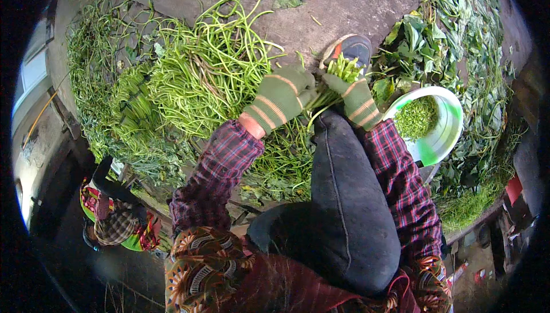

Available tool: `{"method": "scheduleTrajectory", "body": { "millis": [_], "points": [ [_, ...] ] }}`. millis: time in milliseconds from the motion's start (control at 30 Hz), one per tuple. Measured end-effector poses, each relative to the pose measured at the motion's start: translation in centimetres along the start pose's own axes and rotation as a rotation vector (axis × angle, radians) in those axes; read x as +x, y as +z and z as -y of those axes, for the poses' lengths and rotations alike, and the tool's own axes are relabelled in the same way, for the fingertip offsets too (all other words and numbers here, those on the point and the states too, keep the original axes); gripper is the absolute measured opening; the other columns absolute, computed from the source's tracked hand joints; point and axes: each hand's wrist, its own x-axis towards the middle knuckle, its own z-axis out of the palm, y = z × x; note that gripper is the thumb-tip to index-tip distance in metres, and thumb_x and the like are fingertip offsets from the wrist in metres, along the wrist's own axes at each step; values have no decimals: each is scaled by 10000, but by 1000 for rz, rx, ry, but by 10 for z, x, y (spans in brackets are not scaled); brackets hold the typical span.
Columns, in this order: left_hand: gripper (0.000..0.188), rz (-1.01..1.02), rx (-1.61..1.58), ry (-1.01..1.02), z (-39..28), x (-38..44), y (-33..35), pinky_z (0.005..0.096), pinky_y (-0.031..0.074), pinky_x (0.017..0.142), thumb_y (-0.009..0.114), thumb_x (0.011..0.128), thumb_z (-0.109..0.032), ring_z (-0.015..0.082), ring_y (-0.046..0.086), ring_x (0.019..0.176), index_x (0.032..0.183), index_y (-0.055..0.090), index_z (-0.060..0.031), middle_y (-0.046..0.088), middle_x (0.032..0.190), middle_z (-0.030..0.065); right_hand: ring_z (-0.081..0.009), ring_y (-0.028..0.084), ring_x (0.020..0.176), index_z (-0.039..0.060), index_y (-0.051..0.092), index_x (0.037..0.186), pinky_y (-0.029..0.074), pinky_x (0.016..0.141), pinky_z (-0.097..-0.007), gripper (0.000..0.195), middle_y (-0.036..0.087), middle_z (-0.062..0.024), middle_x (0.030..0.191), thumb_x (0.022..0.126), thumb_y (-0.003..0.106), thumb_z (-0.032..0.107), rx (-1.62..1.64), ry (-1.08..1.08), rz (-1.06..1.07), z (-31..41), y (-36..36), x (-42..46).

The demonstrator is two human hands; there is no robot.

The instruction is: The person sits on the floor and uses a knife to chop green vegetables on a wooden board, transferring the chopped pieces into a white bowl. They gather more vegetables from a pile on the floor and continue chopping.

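My left hand [285, 96], in a green glove with pale stripes, is closed at the lower left part of a bundle of green stems [345, 68]. Wrapped round the same bundle near its upper end is my right hand [354, 98], gloved alike. The light cut ends point up, just over a dark shoe [359, 46]. A large heap of long, thin green stems [210, 64] lies left of my hands. To the right stands a white and green plastic basin [447, 141] holding small chopped green pieces [416, 117]. The fingertips are partly hidden.
Wilted leaves [412, 38] are piled at the right. At the left lie tied bunches of stems [135, 104] and more tangled stems [90, 55]. My bent knee in dark trousers [356, 201] reaches up below my hands. Another person [116, 223] is at the lower left.
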Motion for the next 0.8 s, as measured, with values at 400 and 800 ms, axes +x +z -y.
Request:
{"method": "scheduleTrajectory", "body": {
  "millis": [400,800],
  "points": [
    [307,-427,163,-781,152,75,-49,355,456,694,578,710,-332,279,595,785,863,634,-72,620,853,135,-138,555,731,16,548,917,461,659,-281,324,588,-34,834,640,702,87,-2,-1,24,-6,-2,7],
    [174,-239,-95,-277,65,33,-16,299,449,592,577,757,-160,250,591,735,905,599,-71,605,836,115,-194,587,632,28,566,863,493,575,-322,207,596,-60,755,672,646,19,446,261,-15,5,-1,1]
  ]
}}
